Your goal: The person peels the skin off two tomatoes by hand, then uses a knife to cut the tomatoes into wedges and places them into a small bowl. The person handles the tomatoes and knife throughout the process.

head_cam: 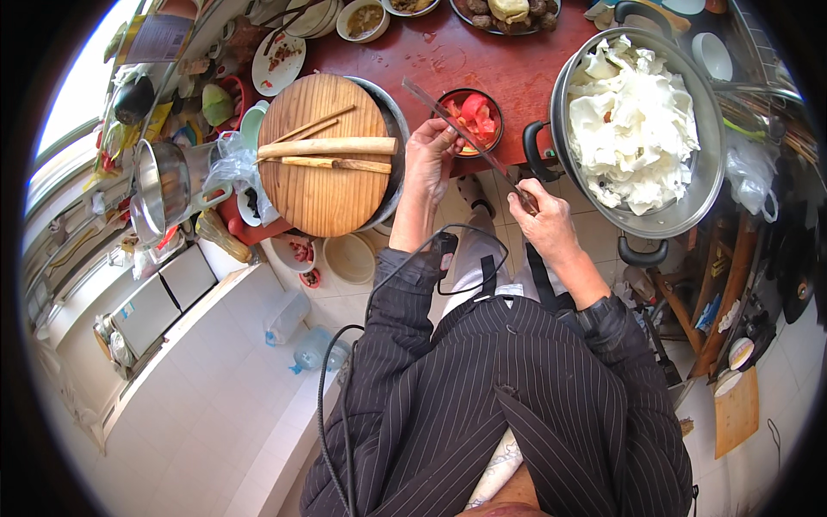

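My right hand (546, 216) grips the handle of a long-bladed kitchen knife (429, 100), which slants up to the left. My left hand (429, 155) has its thumb and fingers closed at the middle of the blade; whether a scrap of food is between them is too small to tell. Just beyond the blade, partly covered by it, a dark-rimmed bowl (498, 134) holds red chunks that look like cut tomato (478, 108). The bowl stands near the front edge of the red table (413, 58).
Left of my hands, a round wooden lid (316, 200) bearing a rolling pin (336, 147) and sticks covers a metal pot (395, 123). At right, a large steamer pot (711, 171) holds torn white pieces (633, 123). Dishes of food line the far side. A cable (323, 388) hangs by my left arm.
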The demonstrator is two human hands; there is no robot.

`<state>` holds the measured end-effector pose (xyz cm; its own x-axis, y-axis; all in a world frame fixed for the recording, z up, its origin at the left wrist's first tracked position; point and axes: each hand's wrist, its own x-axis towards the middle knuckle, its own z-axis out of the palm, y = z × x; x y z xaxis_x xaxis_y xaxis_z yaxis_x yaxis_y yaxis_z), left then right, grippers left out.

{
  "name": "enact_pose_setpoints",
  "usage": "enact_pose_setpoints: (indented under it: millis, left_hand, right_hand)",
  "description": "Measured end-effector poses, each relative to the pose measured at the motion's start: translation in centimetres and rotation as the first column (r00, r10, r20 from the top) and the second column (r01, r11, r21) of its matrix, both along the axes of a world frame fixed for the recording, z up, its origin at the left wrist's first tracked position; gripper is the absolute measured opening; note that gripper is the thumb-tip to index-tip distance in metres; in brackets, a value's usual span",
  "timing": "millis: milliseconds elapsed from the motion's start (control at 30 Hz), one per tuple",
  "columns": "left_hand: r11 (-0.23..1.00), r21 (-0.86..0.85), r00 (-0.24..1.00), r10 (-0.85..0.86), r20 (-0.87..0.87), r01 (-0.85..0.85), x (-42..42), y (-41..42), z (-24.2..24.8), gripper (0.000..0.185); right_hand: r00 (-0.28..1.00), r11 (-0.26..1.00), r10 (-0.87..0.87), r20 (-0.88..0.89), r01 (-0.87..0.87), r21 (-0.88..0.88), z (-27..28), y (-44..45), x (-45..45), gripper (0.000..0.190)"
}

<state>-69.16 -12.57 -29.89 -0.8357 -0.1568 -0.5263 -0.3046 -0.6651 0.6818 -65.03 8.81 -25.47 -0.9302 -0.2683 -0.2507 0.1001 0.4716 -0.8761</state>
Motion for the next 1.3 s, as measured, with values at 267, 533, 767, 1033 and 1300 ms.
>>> enact_pose_setpoints:
  millis: [267,533,767,1033,1300]
  left_hand:
    - [0.997,0.074,1.000,-0.017,-0.010,0.018,0.5,0.7,-1.0,0.012]
    - [0.988,0.153,0.999,0.031,0.004,-0.032,0.3,0.3,-1.8,0.010]
    - [0.978,0.206,0.999,0.042,0.027,-0.047,0.1,0.2,-1.0,0.010]
    - [0.950,-0.251,0.962,0.127,-0.240,-0.188,-0.7,-2.1,2.9,0.011]
    - [0.950,-0.252,0.971,-0.216,-0.104,0.184,-0.3,-2.7,2.8,0.019]
  right_hand:
    - [0.982,0.997,-0.070,0.173,0.073,-0.009,-1.5,-0.7,-0.4,0.018]
    - [0.975,0.983,-0.131,0.179,0.151,-0.102,-1.9,-0.4,0.2,0.023]
    - [0.982,0.990,-0.099,0.163,0.114,-0.086,-1.1,0.1,-0.1,0.023]
    - [0.980,0.975,-0.185,0.076,0.193,-0.114,-0.3,-0.1,1.2,0.020]
    - [0.892,0.883,-0.452,-0.015,0.445,-0.148,2.9,-3.0,8.5,0.017]
